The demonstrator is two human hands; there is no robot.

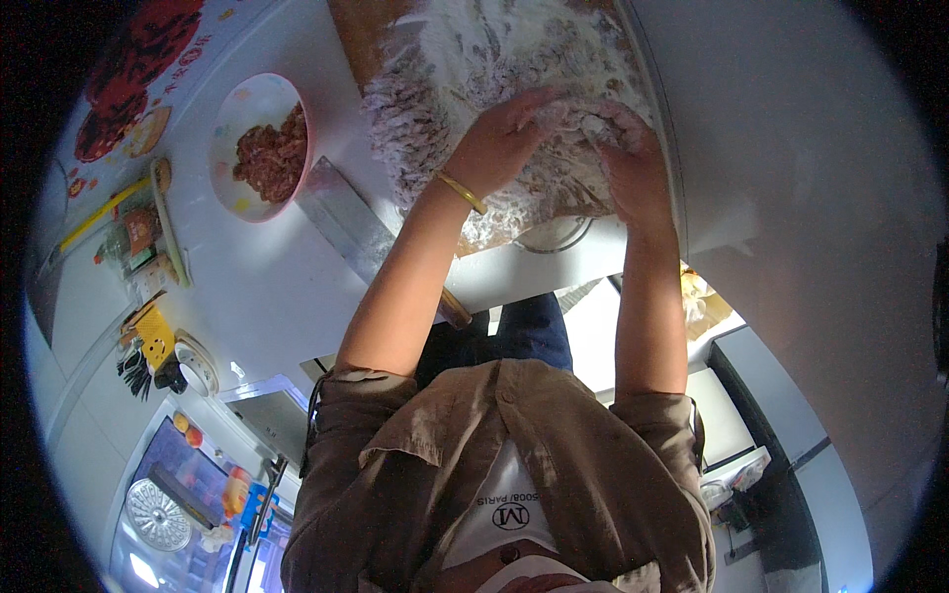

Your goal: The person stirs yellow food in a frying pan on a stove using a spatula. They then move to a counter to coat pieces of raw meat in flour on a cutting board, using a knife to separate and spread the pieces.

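Note:
My left hand (519, 122), with a gold-coloured bangle at its wrist, reaches over a floured wooden board (363, 44). Close by on the right is my right hand (623, 141), its fingers curled. The fingertips of both meet, white with flour; what they hold cannot be told. Loose flour (474, 37) and a ridged, flour-dusted mass, seemingly dough (404, 126), cover much of the board. Left of it, a pink-rimmed bowl (224, 163) holds raw minced meat (273, 159). Between bowl and left forearm lies a cleaver (348, 219), its wooden handle (454, 307) past the forearm at the table's edge.
A round, shiny-rimmed object (554, 234) shows at the board's near edge. On the far left are packets (141, 230), a green-and-white long-handled thing (170, 222) and a yellow smiling-face holder (154, 333). A pale wall or panel (771, 133) rises right of the board.

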